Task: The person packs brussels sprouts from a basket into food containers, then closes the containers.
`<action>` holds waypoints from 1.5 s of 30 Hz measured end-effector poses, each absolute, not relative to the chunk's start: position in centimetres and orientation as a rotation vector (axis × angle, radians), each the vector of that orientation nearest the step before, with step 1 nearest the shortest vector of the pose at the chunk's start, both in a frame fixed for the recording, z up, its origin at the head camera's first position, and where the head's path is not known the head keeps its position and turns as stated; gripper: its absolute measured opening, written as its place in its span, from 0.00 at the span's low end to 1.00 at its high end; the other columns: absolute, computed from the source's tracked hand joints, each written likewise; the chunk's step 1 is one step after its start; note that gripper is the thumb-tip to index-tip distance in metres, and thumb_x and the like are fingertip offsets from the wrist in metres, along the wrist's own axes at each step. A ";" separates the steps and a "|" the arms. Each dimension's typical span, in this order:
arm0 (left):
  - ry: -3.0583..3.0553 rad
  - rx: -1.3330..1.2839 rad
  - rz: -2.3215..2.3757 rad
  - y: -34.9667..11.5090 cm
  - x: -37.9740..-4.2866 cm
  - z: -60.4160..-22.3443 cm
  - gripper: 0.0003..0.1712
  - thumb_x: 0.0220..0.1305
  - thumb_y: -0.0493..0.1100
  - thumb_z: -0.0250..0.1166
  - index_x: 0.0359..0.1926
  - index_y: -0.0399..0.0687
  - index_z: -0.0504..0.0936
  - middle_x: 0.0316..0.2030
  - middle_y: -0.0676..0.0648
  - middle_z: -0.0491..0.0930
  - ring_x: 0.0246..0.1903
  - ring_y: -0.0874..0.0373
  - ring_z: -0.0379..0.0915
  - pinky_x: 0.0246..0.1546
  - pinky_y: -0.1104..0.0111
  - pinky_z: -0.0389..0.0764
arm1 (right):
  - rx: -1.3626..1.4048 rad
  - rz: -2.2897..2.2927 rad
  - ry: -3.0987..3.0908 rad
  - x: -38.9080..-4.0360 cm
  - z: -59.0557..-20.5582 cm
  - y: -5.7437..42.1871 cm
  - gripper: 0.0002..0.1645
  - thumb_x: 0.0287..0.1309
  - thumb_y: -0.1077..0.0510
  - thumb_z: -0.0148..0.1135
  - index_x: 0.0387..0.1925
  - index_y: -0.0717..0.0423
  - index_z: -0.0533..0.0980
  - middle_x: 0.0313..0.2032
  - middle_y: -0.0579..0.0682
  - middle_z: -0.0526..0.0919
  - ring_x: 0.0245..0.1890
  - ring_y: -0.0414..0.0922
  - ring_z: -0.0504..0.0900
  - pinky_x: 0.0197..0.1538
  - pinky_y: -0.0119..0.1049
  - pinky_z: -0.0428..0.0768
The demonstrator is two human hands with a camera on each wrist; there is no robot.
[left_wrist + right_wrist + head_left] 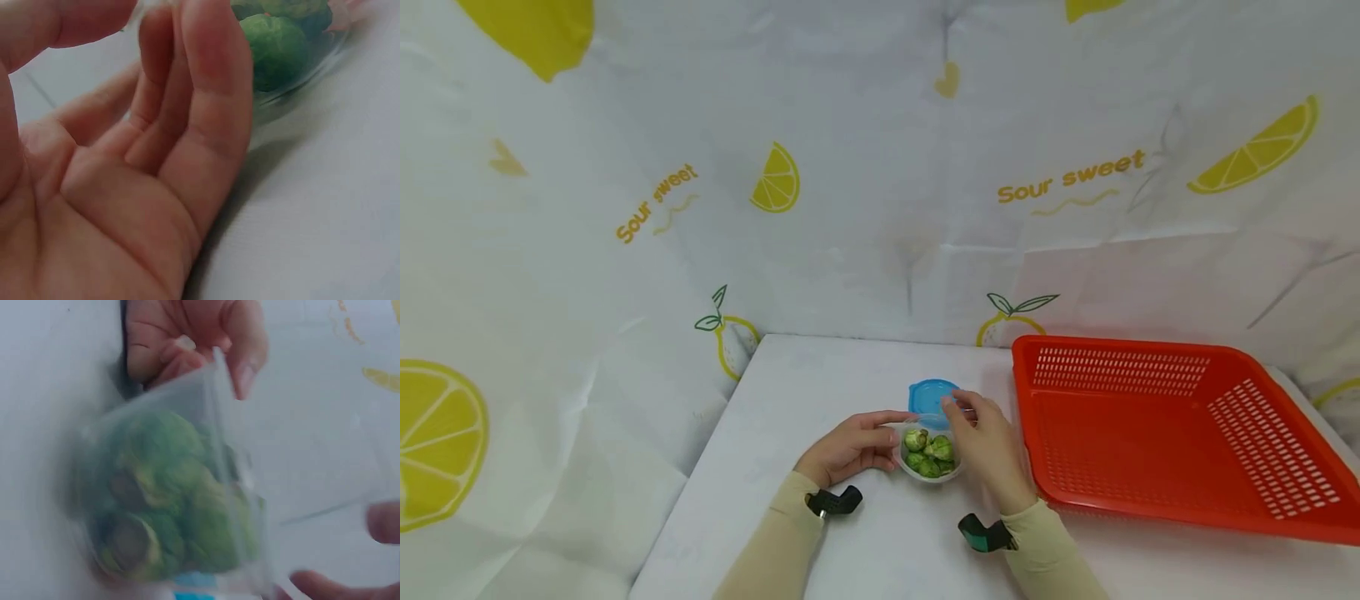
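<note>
A small clear plastic container (927, 477) stands upright on the white table, uncovered and holding several Brussels sprouts (929, 452). Bent fingers of my left hand (853, 446) rest against its left side; the left wrist view shows their backs close to the sprouts (275, 53). On the opposite side, my right hand (992, 450) hovers by the rim, thumb and fingers apart with nothing between them. Whether it touches the rim is unclear. Just behind the container lies a blue lid (928, 396), partly covered by the right fingers. The right wrist view shows the sprouts (169, 487) blurred through the wall.
A large red plastic basket (1135, 417) with slotted sides stands to the right, close beside the right forearm. White cloth printed with lemons (775, 179) hangs behind and at the left. Bare white table (820, 375) extends left of the lid.
</note>
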State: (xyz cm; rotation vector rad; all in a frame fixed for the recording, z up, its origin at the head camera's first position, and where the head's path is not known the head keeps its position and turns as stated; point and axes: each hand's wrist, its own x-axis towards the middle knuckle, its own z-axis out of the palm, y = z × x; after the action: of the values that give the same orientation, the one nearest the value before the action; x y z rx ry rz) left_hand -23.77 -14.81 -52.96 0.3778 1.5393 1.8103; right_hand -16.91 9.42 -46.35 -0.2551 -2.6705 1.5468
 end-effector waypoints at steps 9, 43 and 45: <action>1.889 0.198 1.846 -14.3 -25.7 -51.2 0.32 0.82 0.52 0.61 0.78 0.41 0.72 0.63 0.35 0.82 0.56 0.51 0.88 0.60 0.62 0.88 | -0.436 1.947 -2.549 -18.7 -49.2 10.4 0.53 0.83 0.28 0.23 0.86 0.64 0.49 0.87 0.60 0.49 0.87 0.62 0.47 0.86 0.63 0.48; 1.854 -0.164 1.870 -10.2 -28.3 -49.5 0.17 0.73 0.39 0.68 0.58 0.34 0.86 0.32 0.50 0.84 0.30 0.64 0.80 0.33 0.76 0.81 | -0.543 2.238 -2.218 -20.6 -49.8 10.9 0.34 0.88 0.46 0.35 0.79 0.63 0.66 0.76 0.62 0.71 0.71 0.58 0.71 0.82 0.54 0.67; 1.872 -0.161 1.871 -10.3 -28.4 -49.7 0.19 0.73 0.40 0.68 0.60 0.34 0.86 0.32 0.51 0.84 0.30 0.64 0.79 0.32 0.76 0.80 | -0.561 2.239 -2.228 -20.6 -49.9 11.0 0.34 0.87 0.47 0.36 0.79 0.61 0.66 0.74 0.62 0.72 0.68 0.57 0.71 0.80 0.51 0.69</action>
State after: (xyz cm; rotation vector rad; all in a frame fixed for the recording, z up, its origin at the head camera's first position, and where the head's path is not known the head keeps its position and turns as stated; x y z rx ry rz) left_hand -28.42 -10.26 -49.72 -0.1608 1.8718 1.8714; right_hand -20.56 10.98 -49.89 -0.5608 -2.2278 2.2391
